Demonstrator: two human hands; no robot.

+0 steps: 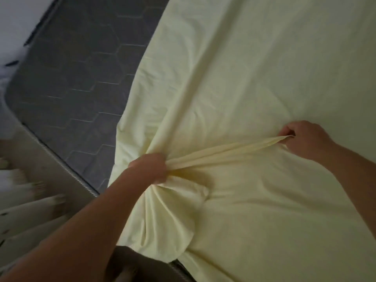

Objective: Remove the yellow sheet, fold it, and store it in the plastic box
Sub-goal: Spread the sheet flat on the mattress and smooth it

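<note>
The pale yellow sheet [254,68] covers most of the bed on the right and middle, pulled back from the left part of the mattress. My left hand [150,167] grips a bunched fold of the sheet near the bed's near edge. Further right, my right hand [303,139] pinches the same edge of the sheet. The hem stretches taut between the two hands. Wrinkles fan out from the left hand. No plastic box is in view.
The bare dark grey mattress [71,78] with a hexagon quilt pattern lies exposed on the left. Its beige side with striped piping [67,167] runs diagonally toward me. A light floor and blurred pale fabric sit at the far left.
</note>
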